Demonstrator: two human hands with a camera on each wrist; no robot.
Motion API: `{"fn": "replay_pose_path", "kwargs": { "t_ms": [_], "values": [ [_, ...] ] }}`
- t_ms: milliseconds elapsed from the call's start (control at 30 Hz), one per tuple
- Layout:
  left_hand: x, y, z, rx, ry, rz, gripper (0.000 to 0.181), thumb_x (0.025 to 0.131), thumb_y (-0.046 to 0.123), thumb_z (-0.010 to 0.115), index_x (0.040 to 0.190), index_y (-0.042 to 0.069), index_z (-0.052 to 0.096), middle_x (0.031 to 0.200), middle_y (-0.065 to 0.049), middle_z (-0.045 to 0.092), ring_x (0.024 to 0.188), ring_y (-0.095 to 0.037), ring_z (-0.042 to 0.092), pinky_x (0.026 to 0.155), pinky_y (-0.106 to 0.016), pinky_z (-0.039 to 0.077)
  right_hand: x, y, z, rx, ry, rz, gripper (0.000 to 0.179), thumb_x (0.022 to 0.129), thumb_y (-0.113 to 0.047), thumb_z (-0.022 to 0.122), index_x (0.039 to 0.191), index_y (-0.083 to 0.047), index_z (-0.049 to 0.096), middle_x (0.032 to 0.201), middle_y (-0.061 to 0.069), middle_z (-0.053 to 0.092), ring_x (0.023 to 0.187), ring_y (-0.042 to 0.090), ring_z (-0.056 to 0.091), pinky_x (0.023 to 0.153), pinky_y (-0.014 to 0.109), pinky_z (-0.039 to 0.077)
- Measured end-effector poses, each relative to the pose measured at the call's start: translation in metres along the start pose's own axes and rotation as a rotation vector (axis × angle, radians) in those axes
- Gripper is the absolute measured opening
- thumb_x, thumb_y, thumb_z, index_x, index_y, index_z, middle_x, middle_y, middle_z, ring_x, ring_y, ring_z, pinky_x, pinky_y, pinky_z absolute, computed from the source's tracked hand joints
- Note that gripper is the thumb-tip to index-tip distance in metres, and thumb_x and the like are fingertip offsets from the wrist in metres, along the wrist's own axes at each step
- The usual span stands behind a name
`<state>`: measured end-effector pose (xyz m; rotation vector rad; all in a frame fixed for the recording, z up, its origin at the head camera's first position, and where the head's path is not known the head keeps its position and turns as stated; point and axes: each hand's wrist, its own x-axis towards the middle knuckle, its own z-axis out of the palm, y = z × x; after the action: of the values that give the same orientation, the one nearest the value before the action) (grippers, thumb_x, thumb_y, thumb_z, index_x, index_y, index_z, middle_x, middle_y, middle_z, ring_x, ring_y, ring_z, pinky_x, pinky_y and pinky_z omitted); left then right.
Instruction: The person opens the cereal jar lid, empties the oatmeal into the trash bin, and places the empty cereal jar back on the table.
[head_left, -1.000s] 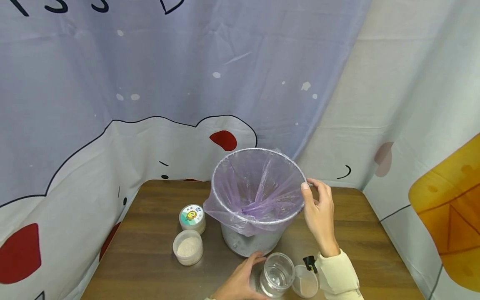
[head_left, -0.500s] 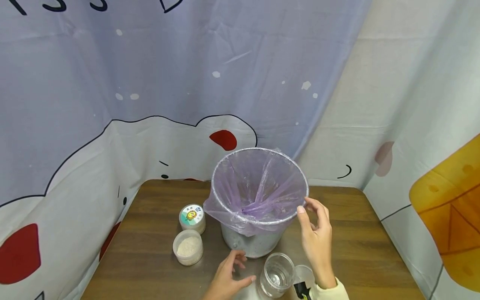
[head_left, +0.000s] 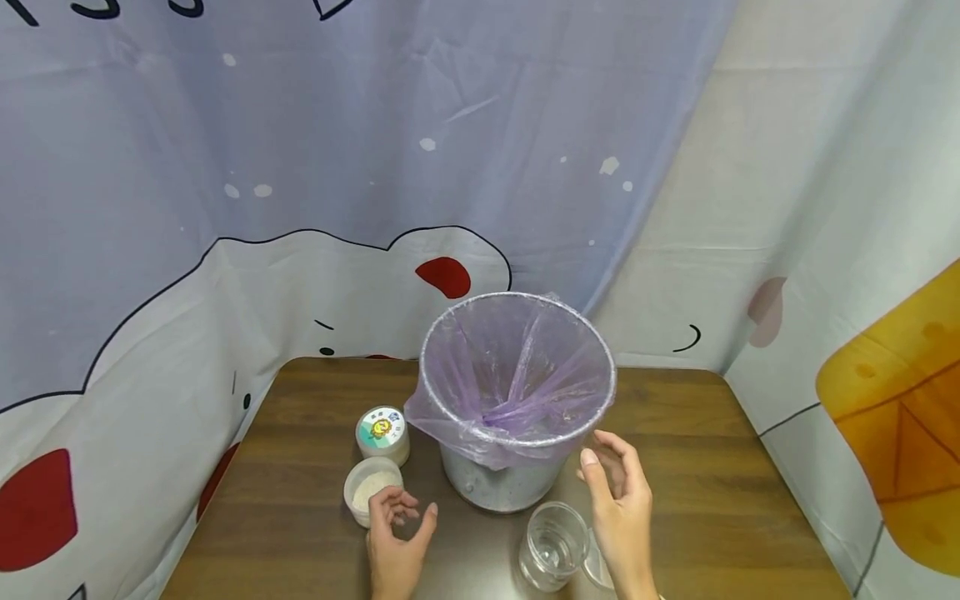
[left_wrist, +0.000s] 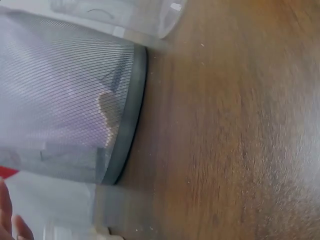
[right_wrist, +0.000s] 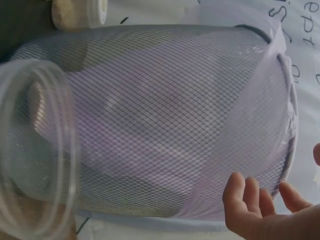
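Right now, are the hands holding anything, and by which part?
Nothing is held: the left hand is near the open tub, the right hand near the bin.

I see my left hand [head_left: 395, 543] at the near edge of the open tub [head_left: 356, 507], contact unclear; lidded tub [head_left: 382, 432] just behind. Right hand [head_left: 621, 510], loosely curled, beside the purple-lined bin [head_left: 498, 487]. Clear jar [head_left: 538, 571] stands between both hands.

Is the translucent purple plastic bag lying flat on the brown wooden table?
No, the bag lines the round grey mesh bin and hangs partly outside it.
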<state>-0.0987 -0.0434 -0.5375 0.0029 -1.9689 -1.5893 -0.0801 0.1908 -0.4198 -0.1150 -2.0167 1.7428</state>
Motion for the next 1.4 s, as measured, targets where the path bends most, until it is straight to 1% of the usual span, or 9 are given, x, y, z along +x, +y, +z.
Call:
{"fn": "replay_pose_path", "kwargs": {
  "t_ms": [100, 200, 300, 400, 500, 633, 900, 1233, 1400],
  "values": [
    [0.002, -0.002, -0.006, 0.005, 0.096, -0.024, 0.049, 0.064, -0.007, 0.076, 0.104, -0.009, 0.047, 0.082, -0.01, 0.056, 0.068, -0.021, 0.053, 0.06, -0.021, 0.038, -0.006, 0.006, 0.002, 0.002, -0.023, 0.003, 0.03, 0.092, -0.01, 0.053, 0.12, 0.0, 0.05, 0.12, 0.012, 0.053, 0.099, 0.014, 0.059, 0.079, 0.021, 0.05],
    [0.0, -0.018, -0.008, 0.071, 0.185, -0.071, 0.056, 0.061, -0.003, 0.08, 0.107, -0.005, 0.048, 0.091, -0.011, 0.055, 0.079, -0.02, 0.047, 0.064, -0.02, 0.036, -0.013, 0.013, 0.004, 0.014, -0.051, -0.009, 0.027, 0.091, -0.007, 0.052, 0.117, 0.002, 0.051, 0.114, 0.015, 0.055, 0.098, 0.016, 0.06, 0.078, 0.023, 0.051],
    [-0.001, -0.036, -0.01, 0.147, 0.246, -0.134, 0.072, 0.056, 0.007, 0.086, 0.115, 0.0, 0.046, 0.103, -0.012, 0.049, 0.091, -0.022, 0.038, 0.072, -0.028, 0.031, -0.019, 0.021, 0.008, 0.032, -0.091, -0.033, 0.026, 0.091, -0.004, 0.051, 0.117, 0.002, 0.051, 0.11, 0.017, 0.055, 0.097, 0.019, 0.06, 0.077, 0.025, 0.052],
    [0.001, -0.047, -0.012, 0.159, 0.229, -0.203, 0.094, 0.051, 0.017, 0.089, 0.129, 0.006, 0.038, 0.118, -0.015, 0.041, 0.103, -0.026, 0.031, 0.081, -0.04, 0.028, -0.025, 0.029, 0.013, 0.057, -0.124, -0.061, 0.024, 0.091, 0.0, 0.051, 0.115, 0.003, 0.052, 0.107, 0.016, 0.056, 0.094, 0.019, 0.06, 0.075, 0.027, 0.053],
    [0.004, -0.054, -0.014, 0.151, 0.171, -0.268, 0.112, 0.048, 0.024, 0.091, 0.139, 0.013, 0.027, 0.129, -0.016, 0.031, 0.116, -0.031, 0.025, 0.089, -0.053, 0.026, -0.033, 0.036, 0.018, 0.066, -0.145, -0.068, 0.023, 0.09, 0.001, 0.051, 0.113, 0.004, 0.053, 0.104, 0.013, 0.058, 0.091, 0.019, 0.061, 0.074, 0.028, 0.053],
    [0.007, -0.062, -0.014, 0.152, 0.125, -0.323, 0.122, 0.045, 0.03, 0.092, 0.142, 0.017, 0.019, 0.136, -0.018, 0.023, 0.123, -0.036, 0.022, 0.092, -0.061, 0.026, -0.043, 0.042, 0.024, 0.072, -0.157, -0.036, 0.024, 0.09, 0.001, 0.052, 0.113, 0.003, 0.053, 0.101, 0.011, 0.059, 0.088, 0.018, 0.062, 0.073, 0.027, 0.053],
    [0.007, -0.069, -0.012, 0.184, 0.099, -0.364, 0.126, 0.045, 0.028, 0.092, 0.144, 0.017, 0.015, 0.135, -0.023, 0.022, 0.121, -0.042, 0.021, 0.093, -0.062, 0.024, -0.056, 0.051, 0.035, 0.116, -0.197, -0.001, 0.022, 0.089, 0.0, 0.053, 0.11, 0.008, 0.052, 0.096, 0.023, 0.058, 0.083, 0.017, 0.062, 0.069, 0.029, 0.054],
    [0.006, -0.084, -0.016, 0.207, 0.094, -0.379, 0.124, 0.047, 0.017, 0.09, 0.144, 0.014, 0.013, 0.136, -0.026, 0.026, 0.119, -0.046, 0.024, 0.092, -0.062, 0.024, -0.066, 0.064, 0.046, 0.181, -0.21, -0.006, 0.021, 0.086, 0.003, 0.055, 0.106, 0.01, 0.054, 0.093, 0.017, 0.06, 0.08, 0.019, 0.064, 0.064, 0.03, 0.054],
    [0.007, -0.09, -0.019, 0.22, 0.11, -0.392, 0.12, 0.049, 0.016, 0.09, 0.143, 0.011, 0.016, 0.135, -0.025, 0.029, 0.119, -0.046, 0.026, 0.093, -0.06, 0.025, -0.067, 0.063, 0.048, 0.168, -0.237, 0.02, 0.022, 0.087, 0.001, 0.055, 0.108, 0.008, 0.053, 0.095, 0.015, 0.059, 0.082, 0.022, 0.063, 0.066, 0.032, 0.055]
  ]
}}
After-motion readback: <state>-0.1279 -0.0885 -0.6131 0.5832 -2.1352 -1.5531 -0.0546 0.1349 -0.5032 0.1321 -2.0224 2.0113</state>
